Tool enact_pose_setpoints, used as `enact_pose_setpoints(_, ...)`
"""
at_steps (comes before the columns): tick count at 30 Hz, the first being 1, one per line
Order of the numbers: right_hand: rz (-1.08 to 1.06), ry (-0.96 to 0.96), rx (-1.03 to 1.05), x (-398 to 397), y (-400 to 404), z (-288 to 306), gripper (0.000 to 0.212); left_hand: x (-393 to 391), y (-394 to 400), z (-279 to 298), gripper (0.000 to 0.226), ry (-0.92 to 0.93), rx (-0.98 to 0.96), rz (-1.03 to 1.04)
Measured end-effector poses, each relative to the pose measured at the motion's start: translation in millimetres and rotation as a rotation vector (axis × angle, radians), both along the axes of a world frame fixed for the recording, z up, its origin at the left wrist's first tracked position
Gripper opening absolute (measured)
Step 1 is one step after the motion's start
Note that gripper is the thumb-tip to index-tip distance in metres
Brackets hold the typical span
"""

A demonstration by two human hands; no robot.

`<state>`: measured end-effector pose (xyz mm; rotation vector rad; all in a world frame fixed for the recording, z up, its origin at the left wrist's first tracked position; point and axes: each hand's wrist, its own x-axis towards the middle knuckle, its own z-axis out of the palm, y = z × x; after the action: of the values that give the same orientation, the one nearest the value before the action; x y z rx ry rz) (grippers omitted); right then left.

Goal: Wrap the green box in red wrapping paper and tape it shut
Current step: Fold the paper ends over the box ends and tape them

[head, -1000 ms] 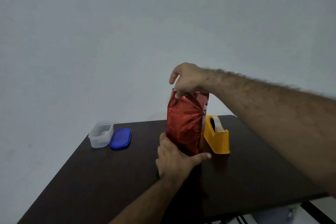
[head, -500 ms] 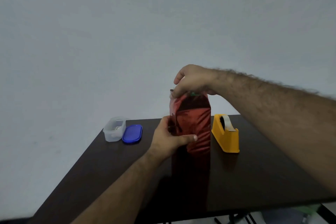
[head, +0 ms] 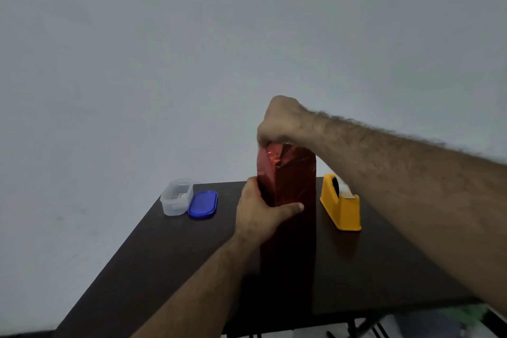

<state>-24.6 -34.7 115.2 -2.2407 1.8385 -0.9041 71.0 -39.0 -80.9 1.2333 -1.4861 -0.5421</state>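
The dark brown wooden table carries everything, and near its middle stands the tall box wrapped in shiny red paper, upright on its short end, with its reflection below it on the polished top. The long sides of this box are already covered with the red paper – no green surface shows from this view – so I judge the main wrapping as done. What is left is the upper end: there the paper is creased and bunched, not yet folded flat, and I see no tape on it, though the view is too dim to be sure of this. The right hand is on top of the box with its fingers curled down, pinching or pressing the loose paper at the upper end. The left hand grips the box lower on its left side, the thumb lying across the front face, and keeps it steady. Just beside the box on the right stands the yellow plastic tape dispenser, with nobody touching it, so the taping of this end is probably the next step. Farther left, well apart from the box, a small clear plastic container stands open – its blue oval lid lies beside it.
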Motion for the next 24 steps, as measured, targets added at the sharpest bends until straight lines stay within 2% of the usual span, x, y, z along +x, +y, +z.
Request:
enact_pose_setpoints(4, 0.220, -0.425, -0.302, -10, -9, 0, 0.034, 12, -3, 5, 0.100, 0.052, 0.039, -0.078)
enact_pose_setpoints(7, 0.243, -0.553, -0.590, -34, -19, -15, 0.012, 24, -3, 9, 0.089, 0.132, 0.072, -0.152)
enact_pose_setpoints(9, 0.168, -0.664, -0.669, -55, -29, -35, 0.003, 32, -5, 9, 0.079, 0.186, 0.065, -0.190)
enact_pose_setpoints(11, 0.069, -0.784, -0.573, -76, -39, -62, 0.006, 38, -8, 8, 0.070, 0.213, 0.054, -0.215)
enact_pose_setpoints(13, 0.055, -0.870, -0.364, -89, -48, -90, 0.011, 43, -11, 7, 0.070, 0.178, 0.065, -0.229)
enact_pose_setpoints(16, 0.184, -0.951, -0.102, -90, -50, -121, 0.015, 46, -19, 2, 0.080, 0.117, 0.077, -0.251)
enact_pose_setpoints(19, 0.275, -1.029, 0.010, -79, -48, -131, 0.016, 44, -19, 0, 0.086, 0.095, 0.014, -0.320)
enact_pose_setpoints(24, 0.362, -1.142, 0.065, -64, -49, -137, 0.013, 33, -11, 23, 0.042, 0.413, -0.174, -0.197)
